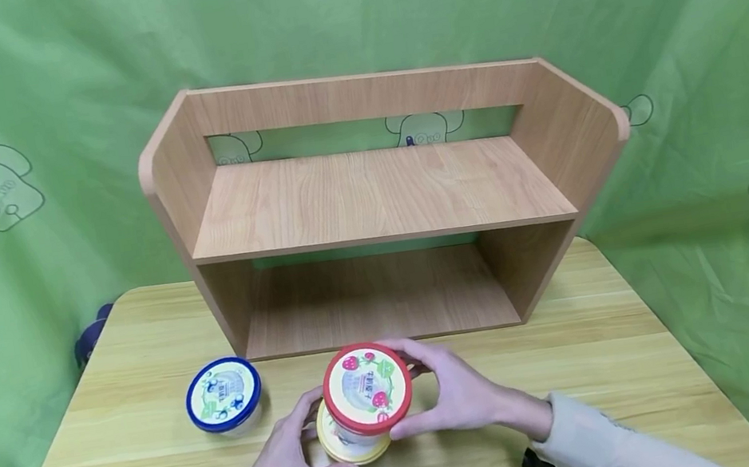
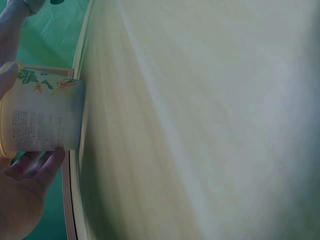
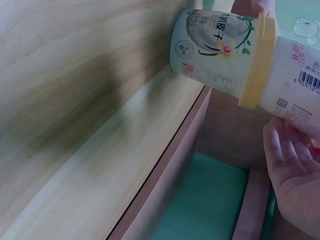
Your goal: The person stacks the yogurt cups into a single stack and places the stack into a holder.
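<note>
In the head view, a red-lidded paper tub (image 1: 367,388) stands on top of a yellow-lidded tub (image 1: 332,437) at the table's front middle. My left hand (image 1: 285,461) grips the lower, yellow-lidded tub from the left, thumb in front and fingers behind. From the right, my right hand (image 1: 452,391) holds the red-lidded tub between thumb and fingers. The right wrist view shows the red-lidded tub's white body (image 3: 295,75) with its base against the yellow lid (image 3: 257,62). A blue-lidded tub (image 1: 223,395) stands apart to the left, untouched.
Behind the tubs stands a two-level wooden shelf (image 1: 376,193) with side panels, its lower opening facing me. It rests on a light wooden table (image 1: 604,360). A green curtain (image 1: 341,12) hangs behind. A small black object (image 1: 540,463) lies beside my right sleeve.
</note>
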Available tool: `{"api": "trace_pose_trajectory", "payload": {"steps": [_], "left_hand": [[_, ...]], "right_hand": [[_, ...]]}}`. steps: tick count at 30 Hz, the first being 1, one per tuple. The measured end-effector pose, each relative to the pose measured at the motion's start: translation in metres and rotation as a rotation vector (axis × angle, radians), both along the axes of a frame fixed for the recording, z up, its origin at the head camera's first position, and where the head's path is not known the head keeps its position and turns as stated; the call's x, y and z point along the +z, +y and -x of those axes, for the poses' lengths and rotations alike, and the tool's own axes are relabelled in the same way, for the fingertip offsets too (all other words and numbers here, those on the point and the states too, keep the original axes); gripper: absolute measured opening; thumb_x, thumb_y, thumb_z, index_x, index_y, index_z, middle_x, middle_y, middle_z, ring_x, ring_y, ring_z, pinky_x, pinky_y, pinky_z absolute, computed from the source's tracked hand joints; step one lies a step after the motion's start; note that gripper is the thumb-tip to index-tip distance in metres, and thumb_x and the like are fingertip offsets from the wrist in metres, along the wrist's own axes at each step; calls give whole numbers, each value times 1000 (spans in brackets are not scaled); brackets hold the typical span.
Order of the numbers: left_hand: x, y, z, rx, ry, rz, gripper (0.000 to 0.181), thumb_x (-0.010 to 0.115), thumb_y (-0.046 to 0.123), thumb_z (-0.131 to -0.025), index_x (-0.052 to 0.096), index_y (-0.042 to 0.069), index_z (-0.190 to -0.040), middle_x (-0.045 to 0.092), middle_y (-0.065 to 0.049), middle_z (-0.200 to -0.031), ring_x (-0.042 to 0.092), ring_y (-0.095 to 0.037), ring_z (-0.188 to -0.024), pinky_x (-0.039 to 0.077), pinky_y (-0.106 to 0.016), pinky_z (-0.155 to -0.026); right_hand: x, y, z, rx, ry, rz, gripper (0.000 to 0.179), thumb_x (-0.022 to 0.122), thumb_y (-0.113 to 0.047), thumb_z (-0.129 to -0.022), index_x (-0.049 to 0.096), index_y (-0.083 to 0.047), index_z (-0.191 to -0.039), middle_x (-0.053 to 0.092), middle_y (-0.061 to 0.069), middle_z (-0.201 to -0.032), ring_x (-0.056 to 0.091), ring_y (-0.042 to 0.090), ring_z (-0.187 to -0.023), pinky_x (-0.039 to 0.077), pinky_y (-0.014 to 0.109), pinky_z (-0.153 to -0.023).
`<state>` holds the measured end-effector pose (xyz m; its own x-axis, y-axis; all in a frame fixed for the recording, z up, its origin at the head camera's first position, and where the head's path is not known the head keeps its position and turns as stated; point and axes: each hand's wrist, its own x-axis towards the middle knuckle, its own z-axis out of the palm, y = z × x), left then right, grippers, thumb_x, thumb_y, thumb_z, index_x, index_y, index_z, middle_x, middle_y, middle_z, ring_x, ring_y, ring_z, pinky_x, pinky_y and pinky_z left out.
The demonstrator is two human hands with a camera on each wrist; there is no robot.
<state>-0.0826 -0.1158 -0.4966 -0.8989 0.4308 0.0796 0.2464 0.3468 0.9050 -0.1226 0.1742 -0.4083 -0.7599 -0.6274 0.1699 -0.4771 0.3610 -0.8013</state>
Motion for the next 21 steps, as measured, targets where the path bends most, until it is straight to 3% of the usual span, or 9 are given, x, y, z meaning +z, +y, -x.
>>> {"api": "trace_pose_trajectory", "payload": {"steps": [14, 21], "left_hand": [[2, 0, 1, 3, -20, 10, 98, 94, 44, -77, 42, 15, -155, 60, -8, -153, 64, -29, -136, 60, -34, -110], [2, -1, 1, 7, -38, 24, 98, 93, 45, -77, 41, 16, -155, 61, -7, -152, 63, -30, -137, 59, -36, -111]], "right_hand": [[-3, -7, 1, 17, -1, 4, 96, 97, -30, -75, 48, -17, -156, 69, -1, -138, 66, 5, -112, 61, 28, -96], [-5, -12, 0, -8, -46, 6, 95, 98, -29, -73, 49, -24, -155, 68, -14, -136, 66, 5, -115, 61, 28, -97]]}}
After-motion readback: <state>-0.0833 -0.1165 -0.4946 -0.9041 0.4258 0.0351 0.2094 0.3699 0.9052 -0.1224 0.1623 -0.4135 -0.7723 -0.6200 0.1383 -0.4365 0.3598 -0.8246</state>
